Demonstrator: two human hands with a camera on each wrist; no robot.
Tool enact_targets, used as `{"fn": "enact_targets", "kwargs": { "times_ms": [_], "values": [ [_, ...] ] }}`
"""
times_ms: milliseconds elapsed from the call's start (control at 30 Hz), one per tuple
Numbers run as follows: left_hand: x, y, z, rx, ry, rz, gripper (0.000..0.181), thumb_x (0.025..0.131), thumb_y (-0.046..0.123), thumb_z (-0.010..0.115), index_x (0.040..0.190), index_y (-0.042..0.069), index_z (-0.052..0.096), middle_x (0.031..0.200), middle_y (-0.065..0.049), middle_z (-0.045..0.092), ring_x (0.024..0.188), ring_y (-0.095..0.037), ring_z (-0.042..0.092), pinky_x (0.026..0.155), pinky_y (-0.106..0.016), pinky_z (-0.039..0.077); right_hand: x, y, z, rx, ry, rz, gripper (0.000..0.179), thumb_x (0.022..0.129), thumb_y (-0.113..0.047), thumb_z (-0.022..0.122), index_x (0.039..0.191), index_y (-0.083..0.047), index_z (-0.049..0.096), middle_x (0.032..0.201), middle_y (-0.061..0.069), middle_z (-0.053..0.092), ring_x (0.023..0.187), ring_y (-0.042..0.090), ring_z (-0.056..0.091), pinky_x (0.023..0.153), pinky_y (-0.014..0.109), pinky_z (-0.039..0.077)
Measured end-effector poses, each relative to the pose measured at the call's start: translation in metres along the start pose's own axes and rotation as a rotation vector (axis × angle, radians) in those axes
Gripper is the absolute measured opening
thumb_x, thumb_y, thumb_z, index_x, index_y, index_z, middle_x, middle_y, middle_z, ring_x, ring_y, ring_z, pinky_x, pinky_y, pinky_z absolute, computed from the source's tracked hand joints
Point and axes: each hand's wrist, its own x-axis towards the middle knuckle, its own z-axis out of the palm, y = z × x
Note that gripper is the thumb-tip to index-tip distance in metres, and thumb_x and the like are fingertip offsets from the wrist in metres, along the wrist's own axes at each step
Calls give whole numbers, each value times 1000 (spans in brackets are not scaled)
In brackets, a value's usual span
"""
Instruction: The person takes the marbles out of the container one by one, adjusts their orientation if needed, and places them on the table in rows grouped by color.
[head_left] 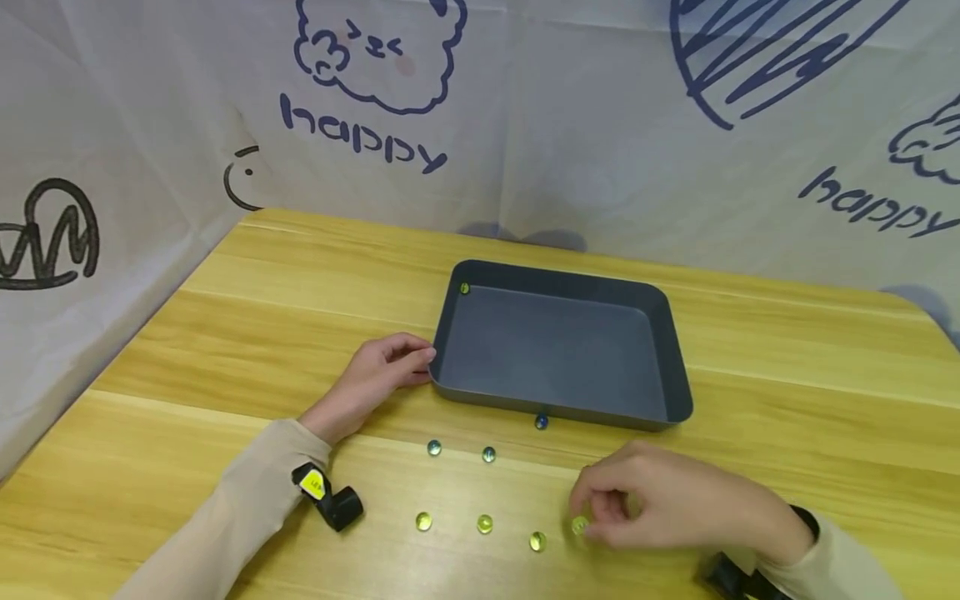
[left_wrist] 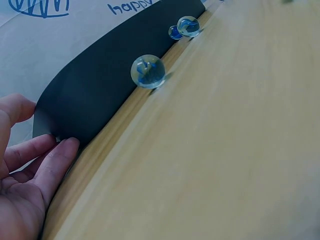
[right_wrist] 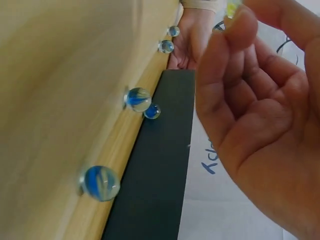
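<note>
Between thumb and forefinger, my right hand (head_left: 660, 504) pinches a yellow-green glass marble (head_left: 581, 525), its glint also visible at the fingertips in the right wrist view. On the other side, the fingertips of my left hand (head_left: 378, 375) rest against the left outer wall of a dark grey tray (head_left: 555, 358). Three more yellow-green marbles (head_left: 485, 523) lie in a loose row left of my right hand. Nearer the tray sit blue-swirled marbles (head_left: 489, 454), one (head_left: 542, 422) close to its front wall. Another blue marble (right_wrist: 100, 183) shows in the right wrist view.
One yellow-green marble (head_left: 465, 288) lies inside the tray at its far left corner. The wood-grain table (head_left: 225, 358) backs onto a white cloth (head_left: 600, 150) with drawings. Black wrist cameras (head_left: 345, 508) stick out from both wrists.
</note>
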Motion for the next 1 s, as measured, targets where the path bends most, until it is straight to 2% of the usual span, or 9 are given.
{"fn": "enact_targets", "kwargs": {
  "times_ms": [67, 267, 567, 1000],
  "values": [
    [0, 0, 0, -8, 0, 2, 30, 91, 16, 57, 110, -6, 56, 110, -18, 55, 94, -24, 59, 81, -29, 51, -2, -1, 2, 2, -31, 38, 14, 87, -10, 60, 95, -22, 63, 67, -18, 49, 59, -9, 43, 51, 11, 44],
    [0, -1, 0, -13, 10, -1, 30, 91, 16, 56, 111, -7, 55, 110, -19, 55, 94, -24, 59, 81, -29, 51, -8, -2, 7, -17, -97, 79, 17, 84, -6, 60, 93, -21, 61, 66, -20, 46, 58, -11, 39, 51, 7, 42],
    [0, -1, -1, 5, 15, -20, 32, 91, 18, 57, 112, -6, 55, 111, -18, 55, 95, -24, 59, 81, -29, 51, -12, -1, 14, -76, -108, 84, 17, 83, -6, 59, 91, -20, 60, 64, -22, 41, 55, -14, 34, 52, 4, 39],
    [1, 0, 1, 11, 10, -22, 32, 91, 18, 56, 112, -6, 55, 111, -18, 55, 95, -24, 59, 81, -29, 51, -15, 5, 16, -30, -183, 192, 15, 84, -5, 57, 88, -20, 57, 61, -21, 39, 50, -10, 33, 48, 8, 39]
  ]
}}
